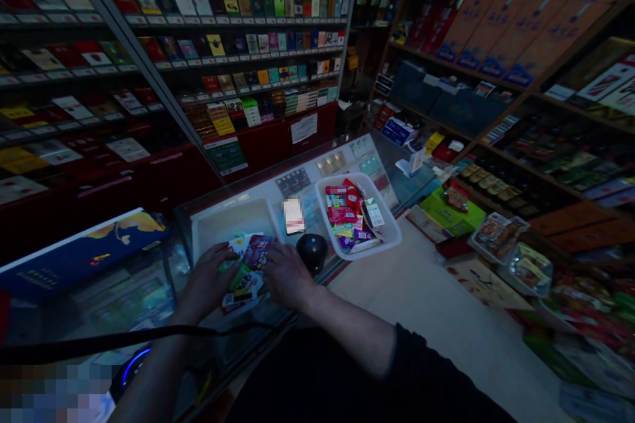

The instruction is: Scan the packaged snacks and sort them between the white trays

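A white plastic bin [203, 228] sits on the glass counter, with a heap of small colourful snack packets [243, 277] at its near end. From the left side my left hand [211, 277] grips the edge of the heap, fingers curled over green and white packets. My right hand [288, 277] is closed on the other side, its fingers bent against a dark red packet [258, 250]. Fingertips of both hands are partly hidden among the packets. Just right of my right hand is a round black object [311, 252].
A second white bin [391, 238] holds red, yellow and purple packets. Behind the black object lies a phone [294, 215] with a lit screen. A black cable [149, 334] crosses my left forearm. Cigarette shelves [248, 26] line the back; boxed goods [496, 33] stand right.
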Demonstrator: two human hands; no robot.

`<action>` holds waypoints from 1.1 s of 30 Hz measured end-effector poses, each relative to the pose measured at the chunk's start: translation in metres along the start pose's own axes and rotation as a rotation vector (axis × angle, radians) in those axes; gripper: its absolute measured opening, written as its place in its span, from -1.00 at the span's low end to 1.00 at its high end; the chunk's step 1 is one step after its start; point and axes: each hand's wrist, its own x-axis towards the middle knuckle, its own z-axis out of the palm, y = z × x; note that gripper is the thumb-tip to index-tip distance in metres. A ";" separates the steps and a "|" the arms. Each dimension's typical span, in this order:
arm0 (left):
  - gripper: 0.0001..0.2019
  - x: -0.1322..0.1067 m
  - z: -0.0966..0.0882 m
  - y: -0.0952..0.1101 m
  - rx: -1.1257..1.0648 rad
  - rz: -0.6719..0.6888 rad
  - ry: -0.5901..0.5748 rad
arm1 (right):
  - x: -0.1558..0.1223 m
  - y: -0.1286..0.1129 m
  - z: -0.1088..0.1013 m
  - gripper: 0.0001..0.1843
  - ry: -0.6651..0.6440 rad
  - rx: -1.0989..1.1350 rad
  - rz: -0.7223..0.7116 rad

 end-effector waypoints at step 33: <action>-0.71 0.085 0.146 0.271 0.027 0.092 -0.101 | -0.052 0.262 -0.096 -0.93 0.243 0.820 1.112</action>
